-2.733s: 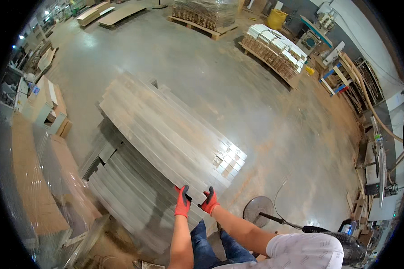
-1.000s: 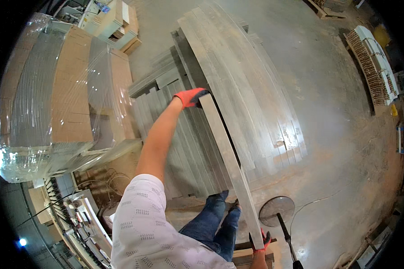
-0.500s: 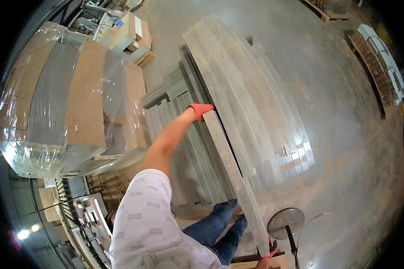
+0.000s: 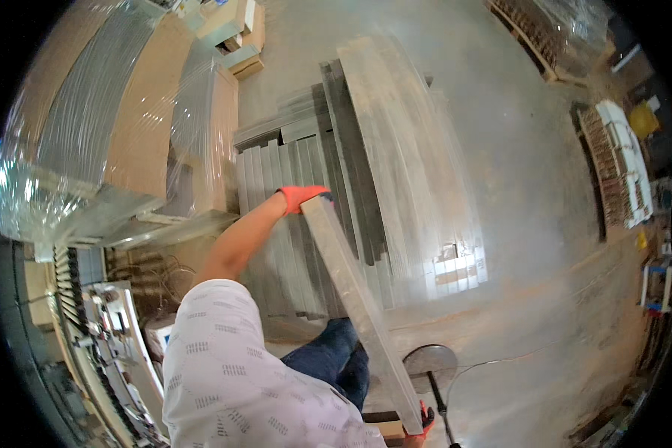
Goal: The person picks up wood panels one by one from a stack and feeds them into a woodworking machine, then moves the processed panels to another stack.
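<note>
A long grey wood-look plank (image 4: pixel 360 308) slants across my front, from upper left to lower right. My left hand (image 4: pixel 304 198), in a red glove, is closed round its far end. At its near end, low in the view, my right hand (image 4: pixel 426 422) in a red and black glove grips the edge; part of that hand is hidden. Beyond the plank lies a tall stack of similar planks (image 4: pixel 407 172). To the left of it is a lower layer of grey planks (image 4: pixel 265 175), partly behind my left forearm.
A film-wrapped stack of large panels (image 4: pixel 142 104) stands on the left. Close to my right hand are a round dark disc (image 4: pixel 430 361) and a black pole (image 4: pixel 439 403) on the floor. Pallets with stacked goods (image 4: pixel 612 164) line the right. Machinery (image 4: pixel 119 328) stands lower left.
The plank has come away from the tall stack toward the left and toward me, held by both hands. A dark gap beside that stack now shows more. My view has shifted.
</note>
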Demonstrator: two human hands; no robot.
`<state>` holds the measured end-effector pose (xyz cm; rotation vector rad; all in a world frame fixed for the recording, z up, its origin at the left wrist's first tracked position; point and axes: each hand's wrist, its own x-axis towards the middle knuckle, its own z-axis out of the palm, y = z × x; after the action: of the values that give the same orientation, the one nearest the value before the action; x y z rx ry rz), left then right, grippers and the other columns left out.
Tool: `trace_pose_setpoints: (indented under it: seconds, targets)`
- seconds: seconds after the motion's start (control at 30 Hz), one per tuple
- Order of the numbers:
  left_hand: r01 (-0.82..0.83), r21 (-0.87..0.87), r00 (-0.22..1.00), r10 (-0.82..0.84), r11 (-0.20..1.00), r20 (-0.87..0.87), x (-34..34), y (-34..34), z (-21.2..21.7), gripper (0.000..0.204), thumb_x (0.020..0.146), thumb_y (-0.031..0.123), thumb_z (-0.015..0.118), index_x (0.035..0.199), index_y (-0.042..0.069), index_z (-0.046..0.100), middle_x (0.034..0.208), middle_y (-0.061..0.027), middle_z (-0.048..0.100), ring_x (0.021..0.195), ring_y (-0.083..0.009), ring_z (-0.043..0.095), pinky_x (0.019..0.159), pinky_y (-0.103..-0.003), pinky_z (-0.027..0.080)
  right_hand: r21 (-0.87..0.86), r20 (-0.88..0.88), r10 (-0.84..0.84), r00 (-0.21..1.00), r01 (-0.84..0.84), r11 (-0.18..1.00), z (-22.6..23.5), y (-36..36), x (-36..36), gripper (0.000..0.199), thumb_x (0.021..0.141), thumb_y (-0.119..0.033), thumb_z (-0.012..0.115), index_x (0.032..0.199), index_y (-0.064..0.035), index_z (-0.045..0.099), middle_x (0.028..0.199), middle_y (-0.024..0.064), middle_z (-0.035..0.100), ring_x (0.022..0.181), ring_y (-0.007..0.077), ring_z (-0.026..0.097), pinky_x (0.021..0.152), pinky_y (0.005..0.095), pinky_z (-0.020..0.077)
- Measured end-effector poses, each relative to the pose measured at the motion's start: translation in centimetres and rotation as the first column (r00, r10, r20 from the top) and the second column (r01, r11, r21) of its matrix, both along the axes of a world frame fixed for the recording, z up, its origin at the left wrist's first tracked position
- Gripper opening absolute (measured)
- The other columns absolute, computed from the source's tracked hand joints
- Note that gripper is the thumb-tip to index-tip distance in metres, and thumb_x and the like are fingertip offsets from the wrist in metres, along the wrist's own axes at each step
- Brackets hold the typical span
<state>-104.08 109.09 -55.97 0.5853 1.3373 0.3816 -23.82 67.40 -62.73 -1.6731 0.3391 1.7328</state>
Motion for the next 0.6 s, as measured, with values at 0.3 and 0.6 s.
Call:
trace_pose_setpoints:
  seconds: [0.3, 0.6]
  targets:
    - [0.368, 0.679, 0.861, 0.042, 0.635, -0.506, -6.9, -34.1, 2.1, 0.062, 0.083, 0.008, 0.083, 0.14, 0.016, 0.06, 0.132, -0.0031, 0.068, 0.125, -0.0231, 0.064, 0.112, -0.041, 0.048, -0.012, 0.004, 0.37, 0.929, -0.37, 0.929, 7.2, 7.3, 7.5, 0.049, 0.092, -0.056, 0.063, 0.108, -0.0124, 0.078, 0.112, 0.01, 0.077, 0.1, 0.0328, 0.072, 0.086, 0.0545, 0.0598]
    - [-0.94, 0.019, 0.326, 0.878, 0.342, 0.35, 1.1, -69.8, 4.4, 0.051, 0.105, 0.046, 0.062, 0.142, 0.01, 0.063, 0.128, -0.0106, 0.074, 0.125, -0.024, 0.068, 0.115, -0.044, 0.048, 0.113, 0.079, 0.891, 0.447, -0.892, 0.437, 6.1, 21.3, 0.6, 0.061, 0.092, -0.057, 0.06, 0.128, -0.0102, 0.075, 0.13, 0.0165, 0.073, 0.121, 0.0414, 0.066, 0.107, 0.063, 0.0495]
